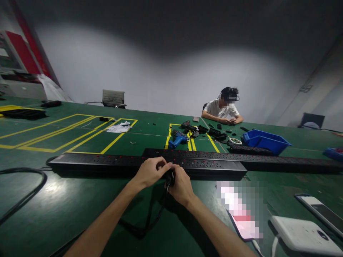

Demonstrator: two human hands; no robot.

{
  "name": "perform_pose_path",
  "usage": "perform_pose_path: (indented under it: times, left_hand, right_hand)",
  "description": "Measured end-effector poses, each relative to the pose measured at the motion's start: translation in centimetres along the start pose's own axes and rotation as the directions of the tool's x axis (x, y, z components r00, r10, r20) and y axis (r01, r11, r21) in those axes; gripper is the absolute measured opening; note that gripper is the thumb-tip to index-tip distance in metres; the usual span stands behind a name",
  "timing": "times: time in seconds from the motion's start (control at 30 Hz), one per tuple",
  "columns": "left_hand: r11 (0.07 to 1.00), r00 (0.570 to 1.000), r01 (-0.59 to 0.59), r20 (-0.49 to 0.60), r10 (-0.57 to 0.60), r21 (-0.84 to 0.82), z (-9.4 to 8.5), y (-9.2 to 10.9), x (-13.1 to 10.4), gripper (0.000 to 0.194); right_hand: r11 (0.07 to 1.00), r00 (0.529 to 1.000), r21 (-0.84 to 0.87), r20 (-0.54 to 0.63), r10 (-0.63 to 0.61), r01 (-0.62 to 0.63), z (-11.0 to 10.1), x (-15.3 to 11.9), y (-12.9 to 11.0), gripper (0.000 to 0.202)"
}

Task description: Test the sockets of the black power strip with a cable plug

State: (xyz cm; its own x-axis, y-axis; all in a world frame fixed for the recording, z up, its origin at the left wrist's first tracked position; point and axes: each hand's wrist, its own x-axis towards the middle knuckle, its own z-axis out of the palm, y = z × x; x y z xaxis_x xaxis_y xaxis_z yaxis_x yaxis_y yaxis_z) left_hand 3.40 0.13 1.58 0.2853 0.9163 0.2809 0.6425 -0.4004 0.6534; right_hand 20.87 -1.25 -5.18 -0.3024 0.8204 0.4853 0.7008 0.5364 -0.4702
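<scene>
A long black power strip (pixel 99 165) lies across the green table (pixel 88 200), with a second black strip (pixel 292 165) behind it. In front of the near strip my two hands meet. Closed fingers of my left hand (pixel 152 172) pinch the top of a small black connector (pixel 170 177) on a black cable. My right hand (pixel 181 185) is wrapped round the same connector from the right. The cable hangs from it and curves down to the left over the table. Fingers hide most of the connector.
Behind the strips lie a blue power drill (pixel 178 139), black parts, a tape roll (pixel 235 141) and a blue bin (pixel 265 141). Phones and a white power bank (pixel 302 233) lie at the right front. A person (pixel 222 109) sits across the table. Thick cable (pixel 40 185) loops at left.
</scene>
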Motion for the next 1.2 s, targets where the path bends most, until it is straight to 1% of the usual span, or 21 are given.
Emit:
perform_pose_path:
  times: [0.1,0.17,0.27,0.33,0.4,0.5,0.57,0.63,0.7,0.73,0.8,0.9,1.0,1.1,1.2]
  left_hand:
    - [0.994,0.994,0.082,0.077,-0.076,-0.072,1.5,1.0,-0.8,0.036]
    - [0.981,0.987,0.13,0.117,-0.113,-0.146,2.1,1.0,-1.0,0.04]
    - [0.955,0.979,0.169,0.158,-0.132,-0.246,2.5,0.7,-1.0,0.043]
    - [0.942,0.98,0.176,0.14,-0.141,-0.284,2.5,0.4,-0.9,0.041]
    - [0.935,0.984,0.172,0.092,-0.151,-0.31,2.5,0.3,-0.7,0.039]
    - [0.939,0.985,0.152,-0.028,-0.169,-0.309,2.1,-0.1,-0.4,0.039]
    - [0.948,0.974,0.134,-0.136,-0.179,-0.289,1.7,-0.5,-0.2,0.042]
    - [0.955,0.956,0.126,-0.225,-0.189,-0.269,1.4,-1.0,0.1,0.044]
    - [0.958,0.946,0.135,-0.254,-0.2,-0.252,1.2,-1.5,0.3,0.047]
    - [0.96,0.946,0.143,-0.252,-0.205,-0.241,1.2,-1.7,0.4,0.047]
    - [0.965,0.951,0.156,-0.233,-0.204,-0.21,1.4,-1.9,0.5,0.046]
    - [0.977,0.957,0.177,-0.212,-0.199,-0.121,1.8,-1.9,0.5,0.045]
    - [0.98,0.96,0.197,-0.206,-0.19,0.013,2.0,-1.5,0.3,0.043]
    - [0.978,0.975,0.167,-0.172,-0.144,0.126,1.8,-1.2,0.2,0.042]
    - [0.976,0.986,0.135,-0.121,-0.115,0.173,1.5,-1.1,0.2,0.043]
  right_hand:
    - [1.0,0.998,0.003,-0.061,-0.022,0.022,-0.2,0.1,0.4,0.047]
    - [1.0,0.995,0.002,-0.1,-0.027,0.027,-0.3,0.1,0.7,0.047]
    - [0.999,0.99,0.003,-0.138,-0.041,0.042,-0.3,0.2,1.0,0.049]
    - [0.999,0.987,0.01,-0.155,-0.051,0.054,-0.2,0.3,1.0,0.049]
    - [0.998,0.984,0.034,-0.168,-0.052,0.058,-0.2,0.2,0.7,0.051]
    - [0.995,0.984,0.097,-0.179,-0.018,0.036,-0.3,0.0,0.1,0.061]
    - [0.994,0.992,0.111,-0.124,-0.004,0.018,-0.3,-0.3,-0.4,0.06]
    - [0.997,1.0,0.074,0.01,-0.026,0.025,-0.3,-0.4,-0.8,0.044]
    - [0.997,0.982,0.022,0.17,-0.075,0.072,-0.1,-0.6,-1.0,0.028]
    - [0.995,0.968,0.006,0.233,-0.098,0.099,0.0,-0.6,-1.1,0.024]
    - [0.991,0.944,-0.01,0.306,-0.126,0.135,0.1,-0.6,-1.2,0.023]
    - [0.989,0.93,-0.03,0.345,-0.126,0.145,0.2,-0.6,-1.2,0.024]
    - [0.985,0.922,-0.052,0.363,-0.132,0.162,0.1,-0.6,-1.3,0.023]
    - [0.978,0.918,-0.085,0.37,-0.145,0.189,0.1,-0.6,-1.4,0.021]
    - [0.973,0.917,-0.114,0.372,-0.144,0.199,0.1,-0.7,-1.5,0.02]
